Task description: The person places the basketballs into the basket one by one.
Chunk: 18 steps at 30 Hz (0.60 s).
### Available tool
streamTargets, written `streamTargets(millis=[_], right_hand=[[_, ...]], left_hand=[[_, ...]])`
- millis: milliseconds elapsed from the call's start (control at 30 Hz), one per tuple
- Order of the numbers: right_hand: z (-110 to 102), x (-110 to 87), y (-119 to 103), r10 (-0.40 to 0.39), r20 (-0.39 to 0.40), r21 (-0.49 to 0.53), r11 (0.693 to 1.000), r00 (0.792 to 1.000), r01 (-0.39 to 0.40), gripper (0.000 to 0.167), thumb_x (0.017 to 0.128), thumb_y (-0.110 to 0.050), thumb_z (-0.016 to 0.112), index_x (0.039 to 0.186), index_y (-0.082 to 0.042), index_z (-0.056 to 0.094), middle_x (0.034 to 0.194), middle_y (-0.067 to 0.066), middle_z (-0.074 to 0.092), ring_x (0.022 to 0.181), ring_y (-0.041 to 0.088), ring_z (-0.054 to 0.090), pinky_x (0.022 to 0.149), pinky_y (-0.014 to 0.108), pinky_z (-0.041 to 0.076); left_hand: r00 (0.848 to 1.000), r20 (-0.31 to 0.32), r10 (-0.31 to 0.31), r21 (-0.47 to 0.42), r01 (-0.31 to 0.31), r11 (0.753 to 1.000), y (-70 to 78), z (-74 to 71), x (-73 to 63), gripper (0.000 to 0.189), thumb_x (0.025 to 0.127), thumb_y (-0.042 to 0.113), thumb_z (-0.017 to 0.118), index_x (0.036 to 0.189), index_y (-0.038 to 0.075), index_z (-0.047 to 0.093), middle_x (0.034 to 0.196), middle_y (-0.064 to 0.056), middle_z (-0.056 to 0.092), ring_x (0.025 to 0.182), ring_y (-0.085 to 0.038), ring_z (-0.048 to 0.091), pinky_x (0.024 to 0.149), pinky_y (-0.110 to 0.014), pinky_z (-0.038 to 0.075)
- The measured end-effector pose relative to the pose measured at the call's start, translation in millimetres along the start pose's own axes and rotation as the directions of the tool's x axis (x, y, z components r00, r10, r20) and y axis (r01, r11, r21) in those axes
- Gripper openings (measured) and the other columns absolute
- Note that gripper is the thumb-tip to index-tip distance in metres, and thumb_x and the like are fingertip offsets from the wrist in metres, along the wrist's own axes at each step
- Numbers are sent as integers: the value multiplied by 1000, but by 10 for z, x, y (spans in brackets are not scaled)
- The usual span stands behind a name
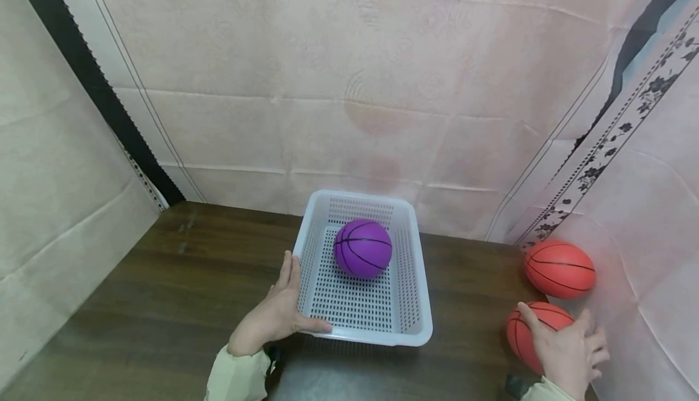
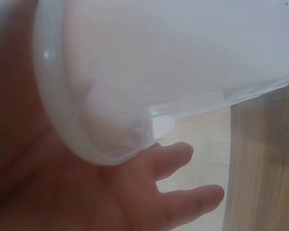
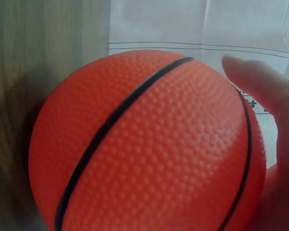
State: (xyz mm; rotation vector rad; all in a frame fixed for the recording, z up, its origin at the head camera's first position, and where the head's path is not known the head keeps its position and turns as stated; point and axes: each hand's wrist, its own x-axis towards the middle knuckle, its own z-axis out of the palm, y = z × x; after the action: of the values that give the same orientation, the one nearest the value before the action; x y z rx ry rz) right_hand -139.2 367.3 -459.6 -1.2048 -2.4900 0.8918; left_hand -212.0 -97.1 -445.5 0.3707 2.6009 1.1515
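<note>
A white plastic basket with slotted walls stands on the table, holding a purple mini basketball. My left hand lies at its front left corner, thumb along the front rim and straight fingers against the left side. Seen from the left wrist, the basket's corner rests by the palm, two fingers reaching out below it. My right hand is over an orange-red mini basketball, fingers spread. In the right wrist view that ball fills the middle, with the thumb extended beside its upper right.
Another orange-red ball sits just behind the one under my right hand, close to the right cloth wall. Pale cloth also hangs behind the dark wooden table and along its left side.
</note>
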Motion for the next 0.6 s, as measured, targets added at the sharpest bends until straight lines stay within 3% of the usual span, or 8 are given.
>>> streamTargets(millis=[233,600], right_hand=[[-26,-2,42,84,50,-30,996,995,-82,127,70,-81,61,154,-2,8,142,46,7,125,64,13,96,76,20],[-36,-3,46,119,2,-25,993,993,-119,115,74,-77,58,150,0,19,137,47,15,124,62,17,95,74,21]], left_hand=[[1000,-12,-1,14,1,1000,5,6,-4,146,59,52,89,152,1,-11,157,-11,-28,143,-48,0,107,-69,10],[1000,-19,-16,15,17,1000,25,7,-13,147,57,54,89,153,3,-10,158,-10,-27,142,-51,3,105,-71,13]])
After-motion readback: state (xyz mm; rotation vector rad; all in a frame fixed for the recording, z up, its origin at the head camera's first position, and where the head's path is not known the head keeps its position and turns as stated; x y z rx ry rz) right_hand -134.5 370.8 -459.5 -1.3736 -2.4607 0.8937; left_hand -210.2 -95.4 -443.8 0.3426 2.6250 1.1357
